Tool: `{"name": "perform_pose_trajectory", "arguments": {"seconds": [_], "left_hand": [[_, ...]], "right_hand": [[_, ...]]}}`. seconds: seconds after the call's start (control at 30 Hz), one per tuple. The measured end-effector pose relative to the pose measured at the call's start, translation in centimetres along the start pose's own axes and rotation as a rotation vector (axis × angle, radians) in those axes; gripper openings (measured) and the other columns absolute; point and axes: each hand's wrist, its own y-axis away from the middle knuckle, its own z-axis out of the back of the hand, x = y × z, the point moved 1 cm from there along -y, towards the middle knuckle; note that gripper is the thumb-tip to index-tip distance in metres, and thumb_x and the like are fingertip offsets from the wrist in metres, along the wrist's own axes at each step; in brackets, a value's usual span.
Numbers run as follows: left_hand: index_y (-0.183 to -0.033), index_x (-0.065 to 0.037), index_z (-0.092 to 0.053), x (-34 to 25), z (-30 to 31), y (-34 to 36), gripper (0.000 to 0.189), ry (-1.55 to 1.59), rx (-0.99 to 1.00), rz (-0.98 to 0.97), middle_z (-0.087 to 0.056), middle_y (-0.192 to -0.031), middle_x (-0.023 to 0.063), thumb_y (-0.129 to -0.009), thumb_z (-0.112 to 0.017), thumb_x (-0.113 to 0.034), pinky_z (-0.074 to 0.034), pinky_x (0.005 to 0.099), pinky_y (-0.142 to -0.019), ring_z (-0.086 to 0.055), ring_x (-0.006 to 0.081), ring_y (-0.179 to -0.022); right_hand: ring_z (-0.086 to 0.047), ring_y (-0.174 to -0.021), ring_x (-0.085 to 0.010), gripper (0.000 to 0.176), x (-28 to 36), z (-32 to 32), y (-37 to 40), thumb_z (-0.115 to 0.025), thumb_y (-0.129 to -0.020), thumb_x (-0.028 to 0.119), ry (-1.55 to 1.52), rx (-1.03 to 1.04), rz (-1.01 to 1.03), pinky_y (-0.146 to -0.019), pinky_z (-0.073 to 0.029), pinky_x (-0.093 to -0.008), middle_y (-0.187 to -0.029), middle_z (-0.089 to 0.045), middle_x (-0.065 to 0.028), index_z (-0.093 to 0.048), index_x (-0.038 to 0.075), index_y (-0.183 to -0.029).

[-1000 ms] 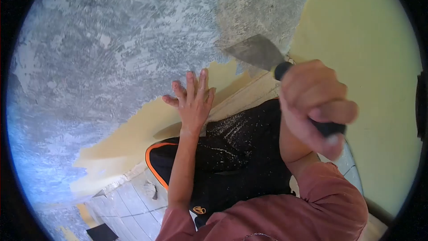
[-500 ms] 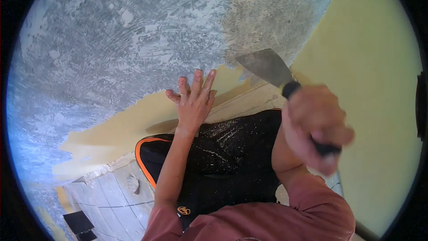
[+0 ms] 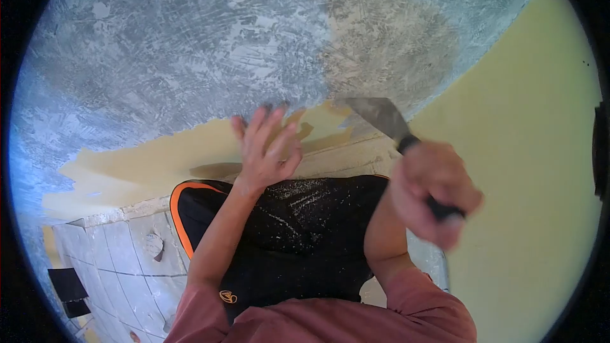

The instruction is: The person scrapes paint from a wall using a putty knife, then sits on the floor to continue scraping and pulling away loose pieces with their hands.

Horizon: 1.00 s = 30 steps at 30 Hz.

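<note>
My right hand (image 3: 435,187) is closed round the black handle of a scraper (image 3: 381,116). The scraper's metal blade points up and left, its tip over the border between the rough grey wall (image 3: 190,57) and the strip of yellow paint (image 3: 171,152). My left hand (image 3: 268,146) has its fingers apart, lifted a little from the wall near that ragged paint edge, and holds nothing. Whether the blade touches the wall I cannot tell.
Smooth yellow wall (image 3: 521,171) stands on the right. Below the paint strip runs a ledge (image 3: 343,159). My black trousers (image 3: 298,235) carry white flakes. Grey floor tiles (image 3: 127,248) and a black square (image 3: 67,284) are at lower left.
My left hand has come off the wall, its fingers more bent. The scraper and my right hand have shifted slightly left. The view has also shifted.
</note>
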Motion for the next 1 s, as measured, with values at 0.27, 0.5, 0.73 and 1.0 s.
{"name": "perform_pose_trajectory", "arguments": {"seconds": [0.27, 0.5, 0.73, 1.0], "left_hand": [[-0.108, -0.015, -0.055, 2.5, 1.2, -0.9, 0.039, -0.112, -0.33, -0.061, -0.055, -0.119, 0.0045, -0.069, -0.058, -0.009, -0.005, 0.0439, -0.11, -0.039, 0.0244, -0.124], [-0.106, -0.016, -0.056, 2.1, 1.2, -0.7, 0.038, -0.096, -0.332, -0.013, -0.056, -0.118, 0.0034, -0.069, -0.059, -0.009, -0.006, 0.0434, -0.11, -0.039, 0.0228, -0.123], [-0.108, -0.016, -0.055, 3.0, 2.6, -0.9, 0.039, -0.063, -0.48, 0.059, -0.045, -0.128, 0.0079, -0.069, -0.06, -0.012, -0.001, 0.049, -0.108, -0.028, 0.0314, -0.13], [-0.112, -0.018, -0.057, 3.6, 2.7, -0.8, 0.041, -0.321, -0.412, 0.12, -0.035, -0.137, 0.0077, -0.071, -0.057, -0.025, 0.003, 0.053, -0.107, -0.016, 0.0337, -0.134]], "right_hand": [[-0.05, -0.05, -0.012, 0.037, 1.7, -1.2, -0.1, -0.054, -0.084, 0.044, 0.097, 0.011, -0.277, -0.048, -0.044, -0.032, -0.05, -0.043, 0.0022, -0.042, 0.011, -0.074], [-0.034, -0.041, -0.0081, 0.035, 0.7, -1.3, 0.0, -0.038, -0.086, 0.043, -0.035, 0.035, -0.104, -0.037, -0.026, -0.0228, -0.057, -0.042, -0.0021, -0.043, 0.009, -0.08], [-0.038, -0.041, -0.0098, 0.037, 1.8, -1.3, -0.6, -0.042, -0.086, 0.045, -0.006, 0.057, -0.056, -0.036, -0.029, -0.0248, -0.057, -0.043, -0.0013, -0.044, 0.008, -0.081], [-0.034, -0.04, -0.0092, 0.042, 0.8, -1.3, -1.8, -0.038, -0.084, 0.048, -0.08, 0.014, -0.07, -0.037, -0.026, -0.025, -0.057, -0.042, -0.0031, -0.045, 0.008, -0.078]]}}
